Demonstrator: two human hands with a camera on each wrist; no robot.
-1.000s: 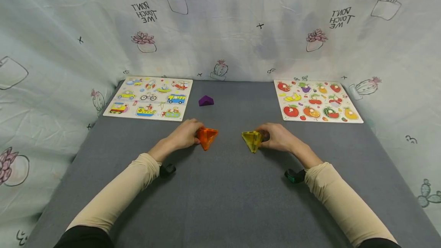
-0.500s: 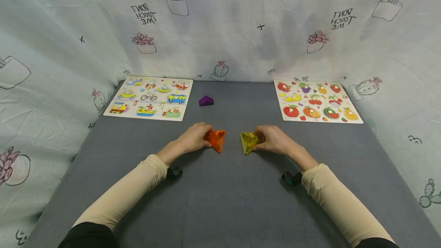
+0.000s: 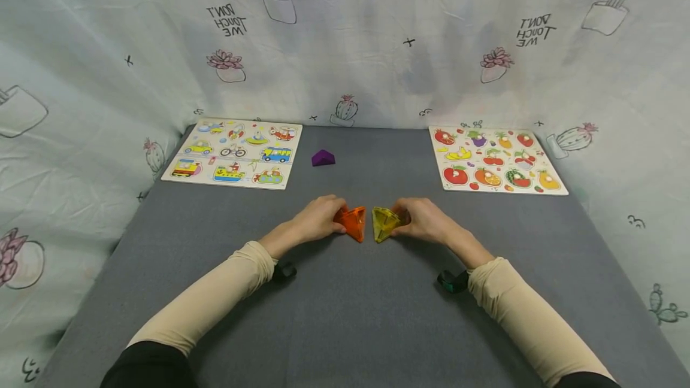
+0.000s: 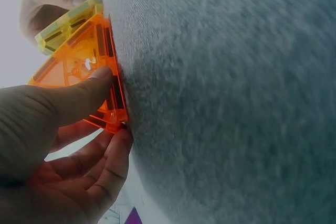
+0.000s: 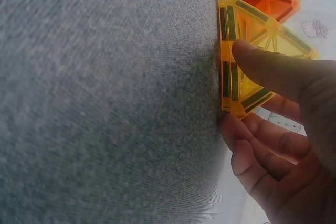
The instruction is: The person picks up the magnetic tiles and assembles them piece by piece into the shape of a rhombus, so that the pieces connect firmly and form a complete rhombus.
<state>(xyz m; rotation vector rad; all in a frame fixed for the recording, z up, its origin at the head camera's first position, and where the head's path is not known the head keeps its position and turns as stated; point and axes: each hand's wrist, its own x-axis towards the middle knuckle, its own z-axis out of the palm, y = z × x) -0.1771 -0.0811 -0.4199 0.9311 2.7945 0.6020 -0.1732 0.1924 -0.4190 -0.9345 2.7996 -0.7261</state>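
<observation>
Near the middle of the table my left hand (image 3: 319,218) grips an orange translucent magnetic tile piece (image 3: 354,223), built of triangles with dark magnet strips along the edges. Facing it, my right hand (image 3: 423,219) holds a matching yellow piece (image 3: 381,224) by its right side. A narrow gap of table shows between the two pieces in the head view. In the left wrist view, the thumb lies on the face of the orange piece (image 4: 79,59), whose lower edge is at the cloth. The right wrist view has the thumb against the yellow piece (image 5: 252,51).
A small purple block (image 3: 323,158) lies farther back, left of centre. A puzzle board with vehicles (image 3: 248,166) is at the back left, and one with fruit (image 3: 469,157) at the back right. A printed curtain (image 3: 377,82) rises behind the grey table (image 3: 345,316).
My left hand has moved right with the orange piece, and my right hand slightly left with the yellow one. The gap between the pieces has shrunk.
</observation>
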